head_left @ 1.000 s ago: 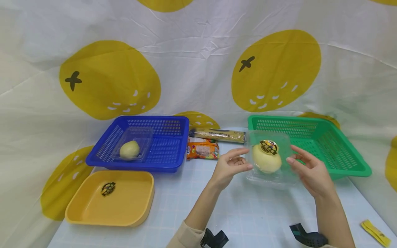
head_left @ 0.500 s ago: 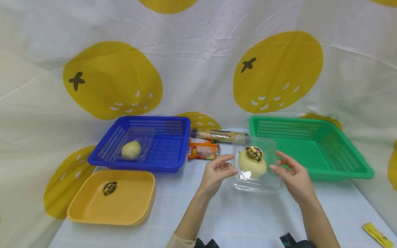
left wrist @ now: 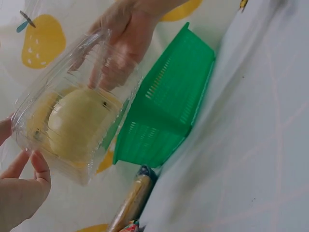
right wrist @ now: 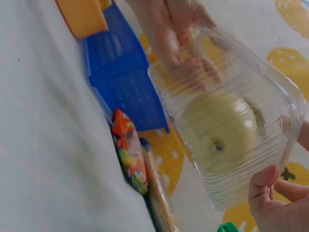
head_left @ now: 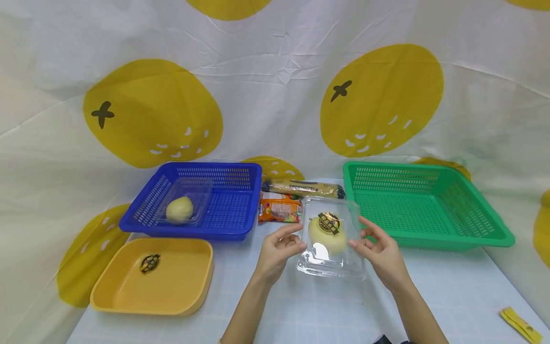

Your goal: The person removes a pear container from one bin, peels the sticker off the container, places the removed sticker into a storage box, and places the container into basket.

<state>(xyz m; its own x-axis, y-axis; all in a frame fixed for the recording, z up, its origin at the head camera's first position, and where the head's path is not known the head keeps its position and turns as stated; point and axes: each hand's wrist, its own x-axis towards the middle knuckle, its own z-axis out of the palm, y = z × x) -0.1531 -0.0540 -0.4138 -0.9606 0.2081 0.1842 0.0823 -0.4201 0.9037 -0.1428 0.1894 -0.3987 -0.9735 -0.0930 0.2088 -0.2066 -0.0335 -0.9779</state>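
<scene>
A clear plastic clamshell box is held above the table, lid closed, tilted toward the head camera. Through its wall shows a round pale yellow pear, and a black-and-gold round sticker is on the lid. My left hand pinches the box's left edge between thumb and fingers. On the opposite edge my right hand pinches it the same way. The wrist views look at the box from below and the side, the ribbed base turned toward them.
A blue basket at the back left holds another boxed pear. In front of it stands a yellow tray with a sticker. A spaghetti pack, an orange snack packet, a green basket and a yellow strip lie around.
Both hands have carried the clamshell box left and a little nearer, away from in front of the green basket to the table's middle. Their grip stays the same.
</scene>
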